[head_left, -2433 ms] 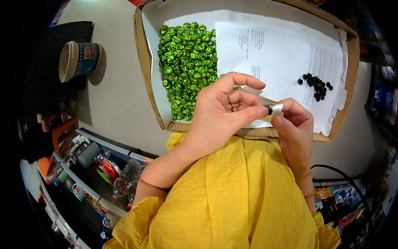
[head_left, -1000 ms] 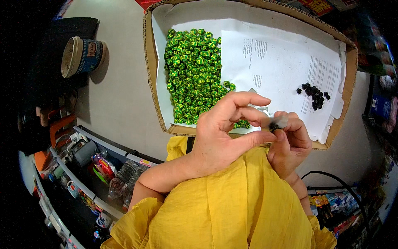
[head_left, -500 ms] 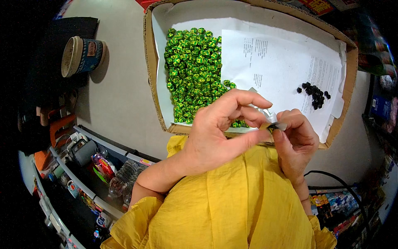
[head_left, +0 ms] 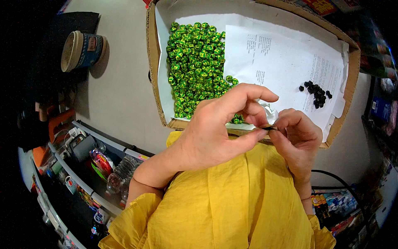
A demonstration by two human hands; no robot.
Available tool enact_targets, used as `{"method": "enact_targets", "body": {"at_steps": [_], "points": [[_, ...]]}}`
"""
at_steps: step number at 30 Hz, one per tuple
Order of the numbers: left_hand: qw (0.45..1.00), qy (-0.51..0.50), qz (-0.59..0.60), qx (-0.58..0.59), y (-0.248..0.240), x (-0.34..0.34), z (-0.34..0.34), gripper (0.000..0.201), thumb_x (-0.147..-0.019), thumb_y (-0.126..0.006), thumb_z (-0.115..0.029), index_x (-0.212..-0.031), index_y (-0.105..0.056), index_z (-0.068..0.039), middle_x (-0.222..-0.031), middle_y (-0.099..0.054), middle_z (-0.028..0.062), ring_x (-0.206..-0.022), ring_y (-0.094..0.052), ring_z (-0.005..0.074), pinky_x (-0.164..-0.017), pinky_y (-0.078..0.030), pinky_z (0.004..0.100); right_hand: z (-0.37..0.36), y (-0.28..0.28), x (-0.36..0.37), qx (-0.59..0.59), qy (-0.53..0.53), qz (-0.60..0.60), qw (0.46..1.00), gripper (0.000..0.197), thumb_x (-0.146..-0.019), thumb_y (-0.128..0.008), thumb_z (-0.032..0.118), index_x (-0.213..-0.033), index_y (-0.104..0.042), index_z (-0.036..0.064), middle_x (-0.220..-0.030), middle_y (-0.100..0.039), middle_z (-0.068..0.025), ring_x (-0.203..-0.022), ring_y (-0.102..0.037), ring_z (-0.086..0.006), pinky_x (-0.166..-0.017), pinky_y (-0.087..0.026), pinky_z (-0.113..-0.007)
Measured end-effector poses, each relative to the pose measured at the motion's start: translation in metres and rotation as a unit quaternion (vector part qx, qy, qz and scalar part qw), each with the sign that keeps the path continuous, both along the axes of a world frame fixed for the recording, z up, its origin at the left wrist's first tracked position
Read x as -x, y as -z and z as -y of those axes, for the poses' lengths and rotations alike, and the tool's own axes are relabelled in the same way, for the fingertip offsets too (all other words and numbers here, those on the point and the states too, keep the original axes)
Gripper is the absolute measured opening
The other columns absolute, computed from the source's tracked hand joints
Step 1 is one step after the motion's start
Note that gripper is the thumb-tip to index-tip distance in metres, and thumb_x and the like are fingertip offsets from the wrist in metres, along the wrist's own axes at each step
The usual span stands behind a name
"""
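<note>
My left hand (head_left: 219, 128) and my right hand (head_left: 298, 137) meet above the near edge of the cardboard tray (head_left: 154, 70). Thumb and fingers of each are pinched on a small foil wrapper (head_left: 270, 113), pale and silvery where it shows, with a dark bit between the fingertips. Most of the wrapper is hidden by my fingers. Beyond my left hand lies a dense heap of green and gold foil-wrapped sweets (head_left: 195, 66). Small black lumps (head_left: 318, 93) sit in a loose cluster at the tray's right side.
Printed white sheets (head_left: 286, 58) line the tray. A blue tub with a pale rim (head_left: 85, 50) stands on the grey table (head_left: 124, 37) at the left. Below the left table edge is a shelf (head_left: 110, 141) with packets and plastic containers. A black cable (head_left: 340, 176) curves at lower right.
The wrapper's pale edge, turned up between my fingertips before, is now pinched down flatter. Both hands stay together in nearly the same place. The view has shifted slightly.
</note>
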State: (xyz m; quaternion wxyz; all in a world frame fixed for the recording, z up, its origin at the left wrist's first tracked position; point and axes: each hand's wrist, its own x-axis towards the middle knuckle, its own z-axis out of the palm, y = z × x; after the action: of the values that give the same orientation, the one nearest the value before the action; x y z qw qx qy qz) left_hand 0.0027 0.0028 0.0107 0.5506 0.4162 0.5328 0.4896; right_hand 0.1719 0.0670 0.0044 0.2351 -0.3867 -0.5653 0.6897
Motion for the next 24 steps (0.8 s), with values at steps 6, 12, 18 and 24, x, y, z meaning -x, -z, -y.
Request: {"method": "enact_targets", "body": {"at_steps": [6,12,18,24], "points": [[0.985,-0.070,0.150,0.037,0.010,-0.010,0.006,0.053,-0.069,-0.063,0.012,-0.116,-0.042,0.001,-0.089,-0.058,0.0063,-0.087,-0.056,0.0115,-0.080,-0.043,0.0240,0.008,0.005,0.007,0.102,0.088,-0.055,0.989,0.012,-0.074,-0.064,-0.006,-0.082,-0.056,-0.0007,-0.076,-0.055,-0.0004,-0.067,-0.048,-0.0048,-0.059,-0.037,-0.017],[0.991,-0.058,0.109,0.051,0.005,-0.006,0.008,0.049,-0.072,-0.061,0.011,-0.114,-0.041,0.000,-0.090,-0.058,0.0066,-0.088,-0.056,0.0110,-0.078,-0.044,0.0236,0.001,0.001,0.008,0.003,0.028,-0.014,1.000,0.016,-0.071,-0.064,-0.006,-0.086,-0.060,-0.0008,-0.078,-0.058,-0.0033,-0.069,-0.050,-0.0083,-0.061,-0.039,-0.020],[0.992,-0.054,0.112,0.037,0.007,-0.009,0.010,0.046,-0.072,-0.060,0.011,-0.113,-0.042,0.000,-0.092,-0.058,0.0071,-0.088,-0.056,0.0111,-0.079,-0.044,0.0243,-0.010,-0.001,0.003,-0.057,-0.040,-0.001,0.998,0.015,-0.067,-0.067,-0.006,-0.079,-0.062,0.0010,-0.077,-0.061,-0.0052,-0.071,-0.051,-0.0115,-0.063,-0.040,-0.023],[0.983,-0.073,0.155,0.066,0.006,-0.008,0.010,0.045,-0.072,-0.058,0.011,-0.113,-0.042,0.001,-0.090,-0.059,0.0076,-0.087,-0.057,0.0114,-0.077,-0.046,0.0232,-0.014,-0.006,0.003,-0.216,-0.079,0.058,0.972,0.021,-0.060,-0.071,-0.002,-0.078,-0.065,0.0072,-0.074,-0.057,-0.0010,-0.068,-0.050,-0.0143,-0.065,-0.038,-0.026]]}}
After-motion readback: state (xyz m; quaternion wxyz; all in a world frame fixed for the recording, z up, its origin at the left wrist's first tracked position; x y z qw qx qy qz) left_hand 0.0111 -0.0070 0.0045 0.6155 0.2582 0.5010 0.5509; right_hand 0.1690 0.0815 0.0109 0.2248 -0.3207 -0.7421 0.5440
